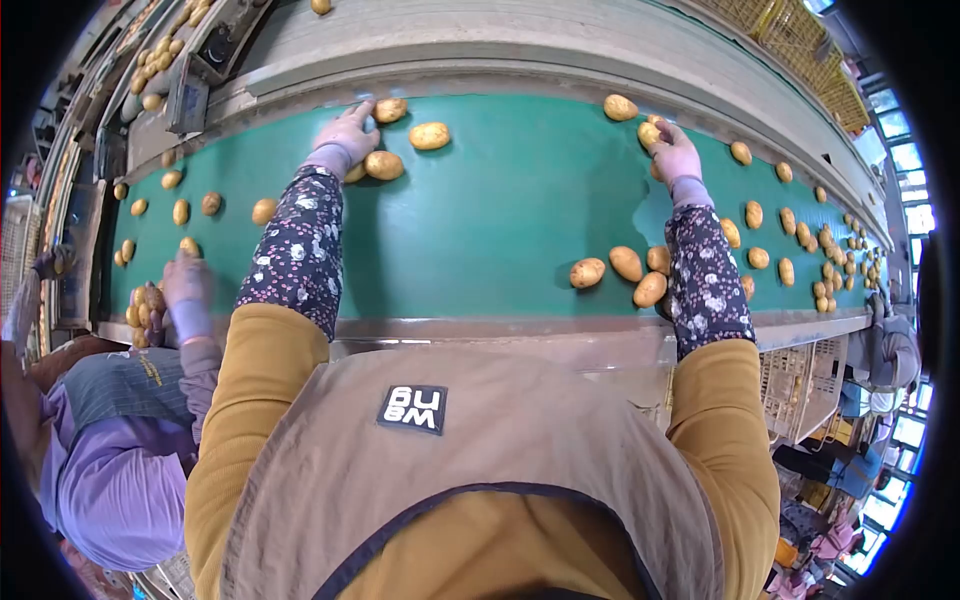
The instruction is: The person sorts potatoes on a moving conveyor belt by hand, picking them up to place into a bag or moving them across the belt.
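Green belt (510, 220); left hand (345, 133) and right hand (675, 152), loosely open, touch potatoes (648, 135).

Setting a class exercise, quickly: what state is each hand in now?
Left hand: open, fingers spread among potatoes.
Right hand: fingers bent against a potato; whether gripped cannot be told.

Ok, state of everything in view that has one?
Belt: carrying potatoes; motion unclear
Potatoes: loose, unevenly scattered
Left hand: at potatoes, grip unclear
Right hand: fingers at a potato, grip unclear
Co-worker's hand: blurred, over belt
Floral sleeves: worn over forearms
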The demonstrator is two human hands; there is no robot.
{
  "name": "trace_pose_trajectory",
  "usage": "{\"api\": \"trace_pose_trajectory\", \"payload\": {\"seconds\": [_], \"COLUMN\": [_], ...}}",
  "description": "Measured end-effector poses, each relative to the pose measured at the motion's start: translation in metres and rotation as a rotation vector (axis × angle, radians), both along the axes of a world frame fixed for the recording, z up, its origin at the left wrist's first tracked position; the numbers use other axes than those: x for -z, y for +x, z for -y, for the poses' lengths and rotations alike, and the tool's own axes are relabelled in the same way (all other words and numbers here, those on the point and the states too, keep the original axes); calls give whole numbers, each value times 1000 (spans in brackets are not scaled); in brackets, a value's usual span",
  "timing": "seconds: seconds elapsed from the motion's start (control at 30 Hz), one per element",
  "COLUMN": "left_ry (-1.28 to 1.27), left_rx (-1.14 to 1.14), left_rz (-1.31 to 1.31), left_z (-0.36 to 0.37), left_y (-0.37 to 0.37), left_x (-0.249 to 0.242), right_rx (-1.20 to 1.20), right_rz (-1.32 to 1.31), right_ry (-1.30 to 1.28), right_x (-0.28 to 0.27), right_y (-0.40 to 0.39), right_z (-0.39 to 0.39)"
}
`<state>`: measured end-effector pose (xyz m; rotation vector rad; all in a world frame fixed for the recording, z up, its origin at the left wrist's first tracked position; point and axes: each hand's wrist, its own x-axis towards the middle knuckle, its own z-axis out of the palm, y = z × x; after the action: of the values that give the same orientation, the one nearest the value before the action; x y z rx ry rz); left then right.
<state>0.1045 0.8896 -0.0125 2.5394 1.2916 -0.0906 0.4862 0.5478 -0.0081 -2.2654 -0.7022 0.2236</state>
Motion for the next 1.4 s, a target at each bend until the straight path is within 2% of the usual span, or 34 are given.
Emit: {"api": "trace_pose_trajectory", "payload": {"seconds": [0.07, 0.1, 0.17, 0.2, 0.27, 0.37, 0.4, 0.43, 0.5, 0.53, 0.6, 0.63, 0.73, 0.77, 0.83, 0.97, 1.03, 1.07, 1.1, 1.17, 1.23, 1.3, 1.33, 1.37, 1.4], "left_ry": [-3, -69, -27, -33, -3, -53, -64, -173, -755, -755, -1047, -1045, -959, -1008, -968, -1018, -859, -937, -939, -983, -894, -975, -987, -1110, -1078], "left_rx": [75, 52, 164, 150, 311, 247, 249, 143, -78, -91, -135, -148, -168, -233, -214, -275, -314, -327, -331, -495, -478, -347, -135, -278, -241], "left_rz": [-51, -69, -7, -12, 25, 46, 154, 350, 844, 842, 1189, 1189, 949, 1018, 993, 977, 858, 989, 991, 1062, 1008, 997, 1102, 1030, 1001], "left_z": [12, 33, 42, 44, 49, 67, 67, 70, 66, 77, 104, 108, 127, 140, 161, 185, 190, 194, 196, 200, 208, 218, 217, 227, 230], "left_y": [8, 17, 20, 19, 17, 13, 14, 14, 6, 4, -1, -1, -2, -5, -1, -27, -39, -43, -44, -46, -44, -34, -24, -18, -16], "left_x": [-3, -25, -18, -16, -12, -29, -30, -30, -24, -37, -62, -59, -51, -47, -42, -30, -32, -36, -42, -53, -59, -62, -50, -42, -41], "right_rx": [12, -2, -193, -236, -321, -471, -540, -533, -655, -702, -733, -753, -814, -844, -878, -930, -1058, -1061, -1042, -1001, -1051, -1068, -1128, -1134, -1160], "right_rz": [14, 20, 158, 75, 219, 289, 297, 303, 340, 331, 290, 254, 215, 151, 201, 265, 99, 98, 113, 144, 103, -361, -160, -160, -161], "right_ry": [-66, -67, -169, -190, -293, -310, -304, -299, -419, -378, -352, -325, -268, -259, -203, -266, -269, -273, -151, 95, 181, 196, 210, 215, 226], "right_x": [1, 0, 4, 3, -5, -18, -21, -24, -26, -25, -23, -22, -23, -21, -26, -33, -38, -39, -41, -46, -62, -76, -60, -51, -45], "right_y": [21, 20, 4, -17, -66, -118, -127, -138, -154, -155, -153, -154, -159, -166, -164, -179, -184, -187, -192, -202, -216, -232, -234, -232, -226], "right_z": [-9, -15, -25, -35, -54, -88, -91, -93, -93, -91, -87, -84, -73, -68, -60, -47, -48, -50, -51, -55, -57, -50, -50, -50, -50]}}
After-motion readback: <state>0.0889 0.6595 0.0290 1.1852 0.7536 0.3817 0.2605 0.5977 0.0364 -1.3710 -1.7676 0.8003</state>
